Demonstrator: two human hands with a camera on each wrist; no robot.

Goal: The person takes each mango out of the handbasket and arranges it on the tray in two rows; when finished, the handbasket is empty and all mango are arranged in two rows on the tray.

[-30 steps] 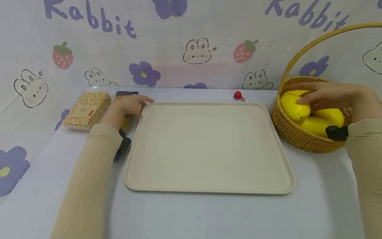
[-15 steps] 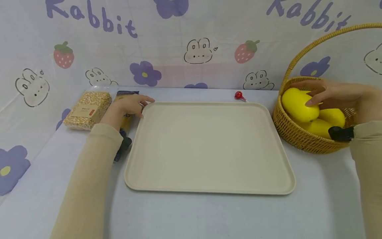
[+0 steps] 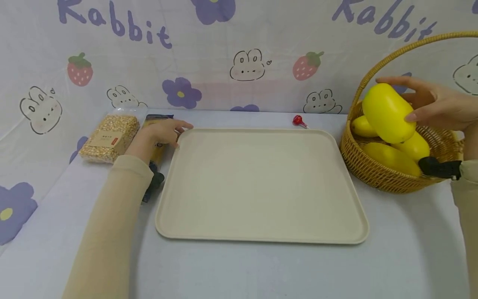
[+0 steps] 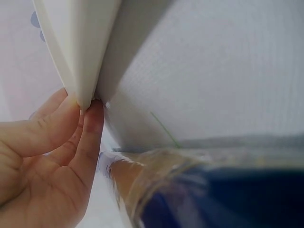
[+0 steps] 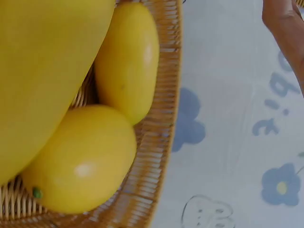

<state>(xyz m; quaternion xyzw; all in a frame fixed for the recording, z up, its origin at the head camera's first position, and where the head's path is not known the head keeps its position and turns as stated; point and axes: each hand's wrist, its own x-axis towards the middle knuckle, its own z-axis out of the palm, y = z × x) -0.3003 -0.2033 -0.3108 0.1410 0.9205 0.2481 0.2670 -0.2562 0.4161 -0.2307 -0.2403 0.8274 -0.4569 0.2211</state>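
Note:
In the head view my right hand point(image 3: 438, 104) grips a large yellow mango point(image 3: 388, 112) between thumb and fingers, raised over the wicker basket point(image 3: 367, 172). The same mango point(image 5: 38, 71) fills the upper left of the right wrist view. Under it several more mangoes point(image 3: 392, 160) lie in the basket. My left hand point(image 3: 162, 131) is at the far left corner of the beige tray point(image 3: 261, 187), which lies flat on the table. Seen from the left wrist, thumb and fingers pinch the tray's rim point(image 4: 88, 61) at that corner.
Left of the tray stand a clear bag of corn kernels point(image 3: 108, 137) and a yellow and dark-blue packet point(image 3: 158, 153), partly hidden by the left arm. A red lollipop point(image 3: 298, 120) lies behind the tray. The basket's tall handle point(image 3: 377, 68) arches over the right side.
The right hand has lifted one mango up out of the basket and moved slightly right, uncovering the others. The left hand has stayed at the tray corner.

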